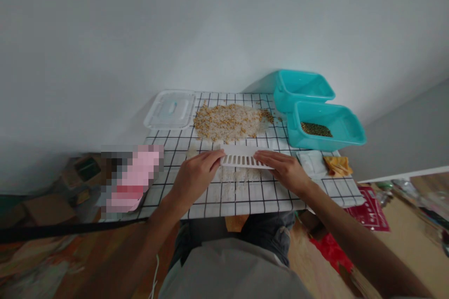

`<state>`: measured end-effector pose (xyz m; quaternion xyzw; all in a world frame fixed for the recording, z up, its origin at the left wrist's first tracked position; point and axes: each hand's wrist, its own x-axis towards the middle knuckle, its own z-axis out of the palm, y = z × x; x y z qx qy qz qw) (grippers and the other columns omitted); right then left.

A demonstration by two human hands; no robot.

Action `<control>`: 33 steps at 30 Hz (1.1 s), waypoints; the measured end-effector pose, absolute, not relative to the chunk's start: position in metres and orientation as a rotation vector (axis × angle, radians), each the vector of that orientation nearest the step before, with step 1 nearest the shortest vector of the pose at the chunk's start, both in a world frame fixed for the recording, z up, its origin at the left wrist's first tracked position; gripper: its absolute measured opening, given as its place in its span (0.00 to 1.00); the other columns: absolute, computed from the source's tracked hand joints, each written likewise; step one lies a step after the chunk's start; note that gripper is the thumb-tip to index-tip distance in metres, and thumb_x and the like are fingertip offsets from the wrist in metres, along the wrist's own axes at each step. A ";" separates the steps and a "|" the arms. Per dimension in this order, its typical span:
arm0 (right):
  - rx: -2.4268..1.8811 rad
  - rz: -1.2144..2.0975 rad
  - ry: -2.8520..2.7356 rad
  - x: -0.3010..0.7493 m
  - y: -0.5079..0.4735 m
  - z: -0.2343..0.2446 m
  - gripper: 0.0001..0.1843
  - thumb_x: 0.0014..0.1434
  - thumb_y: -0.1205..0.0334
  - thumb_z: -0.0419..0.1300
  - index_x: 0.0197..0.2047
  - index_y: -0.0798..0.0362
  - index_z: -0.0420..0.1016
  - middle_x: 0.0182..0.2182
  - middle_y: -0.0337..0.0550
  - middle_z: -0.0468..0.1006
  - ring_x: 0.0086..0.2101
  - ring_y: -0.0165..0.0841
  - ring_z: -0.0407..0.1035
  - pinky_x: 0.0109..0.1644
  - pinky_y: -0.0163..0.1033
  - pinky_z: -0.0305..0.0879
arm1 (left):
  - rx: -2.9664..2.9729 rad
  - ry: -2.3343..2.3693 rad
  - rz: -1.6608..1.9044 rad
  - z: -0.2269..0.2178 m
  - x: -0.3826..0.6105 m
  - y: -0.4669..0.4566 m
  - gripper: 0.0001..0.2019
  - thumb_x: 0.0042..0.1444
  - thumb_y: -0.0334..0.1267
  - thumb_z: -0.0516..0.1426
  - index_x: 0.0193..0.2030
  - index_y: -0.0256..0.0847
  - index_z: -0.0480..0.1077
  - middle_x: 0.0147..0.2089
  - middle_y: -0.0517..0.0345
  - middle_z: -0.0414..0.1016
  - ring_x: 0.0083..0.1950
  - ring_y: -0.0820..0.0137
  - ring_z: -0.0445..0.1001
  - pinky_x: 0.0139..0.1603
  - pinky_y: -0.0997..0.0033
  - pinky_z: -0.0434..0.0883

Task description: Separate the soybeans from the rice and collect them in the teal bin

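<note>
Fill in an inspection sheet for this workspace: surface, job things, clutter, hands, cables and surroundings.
Surface: checked cloth, pale grains scattered near the front.
Job things: white slotted tool; mixed grain pile beyond it; rear turquoise bin; front turquoise bin holding green grains.
Clutter: clear plastic lid and pixelated pink item, left; white packet and yellow cloth, right.
Hands: left hand and right hand hold opposite ends of the white slotted tool.
Cables: thin white cord, low left.
Surroundings: plain wall behind; cardboard box lower left.
</note>
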<state>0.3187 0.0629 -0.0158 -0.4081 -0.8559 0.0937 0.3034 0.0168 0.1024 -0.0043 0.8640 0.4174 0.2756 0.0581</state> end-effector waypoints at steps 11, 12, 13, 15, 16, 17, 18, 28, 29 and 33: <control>-1.108 0.253 -2.258 0.322 0.083 -0.021 0.32 0.64 0.78 0.54 0.67 0.44 0.70 0.61 0.44 0.77 0.60 0.35 0.73 0.65 0.46 0.72 | 2.635 1.302 0.842 -0.008 0.019 0.122 0.11 0.67 0.31 0.56 0.53 0.42 0.75 0.52 0.50 0.85 0.50 0.60 0.84 0.55 0.57 0.80; -1.105 0.250 -2.256 0.322 0.083 -0.021 0.33 0.64 0.78 0.54 0.67 0.44 0.70 0.61 0.43 0.77 0.60 0.36 0.73 0.64 0.46 0.72 | 2.640 1.301 0.846 -0.008 0.019 0.122 0.11 0.67 0.31 0.55 0.53 0.42 0.75 0.52 0.50 0.85 0.51 0.61 0.84 0.55 0.58 0.80; -1.102 0.247 -2.254 0.321 0.084 -0.021 0.33 0.64 0.79 0.55 0.67 0.44 0.70 0.61 0.43 0.77 0.60 0.36 0.73 0.64 0.46 0.72 | 2.644 1.299 0.850 -0.009 0.019 0.123 0.11 0.67 0.32 0.55 0.53 0.42 0.75 0.52 0.50 0.85 0.51 0.61 0.84 0.55 0.58 0.80; -1.105 0.246 -2.251 0.321 0.085 -0.022 0.33 0.63 0.79 0.55 0.67 0.43 0.70 0.61 0.43 0.78 0.59 0.36 0.74 0.64 0.46 0.72 | 2.649 1.299 0.851 -0.009 0.019 0.124 0.11 0.67 0.32 0.56 0.53 0.42 0.75 0.53 0.50 0.85 0.51 0.61 0.84 0.55 0.58 0.80; -1.109 0.248 -2.251 0.321 0.085 -0.022 0.34 0.63 0.79 0.55 0.67 0.43 0.70 0.61 0.42 0.78 0.59 0.36 0.74 0.64 0.45 0.72 | 2.648 1.300 0.852 -0.009 0.019 0.124 0.11 0.67 0.32 0.56 0.53 0.42 0.75 0.53 0.50 0.85 0.51 0.61 0.84 0.55 0.58 0.80; -1.113 0.248 -2.251 0.321 0.085 -0.022 0.34 0.63 0.80 0.55 0.67 0.43 0.70 0.61 0.42 0.78 0.59 0.36 0.74 0.64 0.45 0.72 | 2.647 1.301 0.853 -0.009 0.019 0.124 0.11 0.67 0.32 0.56 0.53 0.42 0.75 0.53 0.50 0.85 0.51 0.61 0.84 0.55 0.58 0.80; -1.115 0.247 -2.252 0.321 0.085 -0.023 0.34 0.63 0.80 0.55 0.67 0.43 0.70 0.61 0.42 0.78 0.60 0.35 0.73 0.65 0.45 0.72 | 2.644 1.304 0.854 -0.009 0.019 0.124 0.11 0.67 0.32 0.56 0.53 0.42 0.75 0.53 0.50 0.85 0.51 0.61 0.84 0.54 0.59 0.80; -1.127 0.247 -2.248 0.321 0.087 -0.023 0.32 0.64 0.79 0.54 0.66 0.45 0.71 0.61 0.43 0.78 0.60 0.35 0.73 0.65 0.45 0.72 | 2.646 1.327 0.842 -0.010 0.021 0.127 0.11 0.67 0.33 0.56 0.53 0.43 0.76 0.52 0.51 0.85 0.49 0.61 0.85 0.53 0.60 0.80; -1.126 0.248 -2.251 0.321 0.088 -0.023 0.32 0.64 0.80 0.54 0.66 0.45 0.70 0.61 0.43 0.78 0.60 0.34 0.73 0.65 0.45 0.72 | 2.650 1.324 0.842 -0.010 0.021 0.127 0.11 0.67 0.33 0.56 0.52 0.43 0.76 0.52 0.51 0.85 0.49 0.61 0.85 0.53 0.61 0.81; -1.103 0.251 -2.257 0.321 0.086 -0.024 0.33 0.63 0.81 0.54 0.66 0.47 0.71 0.61 0.44 0.77 0.60 0.35 0.72 0.65 0.44 0.71 | 2.653 1.314 0.841 -0.009 0.020 0.125 0.11 0.67 0.33 0.55 0.52 0.42 0.76 0.52 0.51 0.85 0.49 0.61 0.85 0.53 0.61 0.81</control>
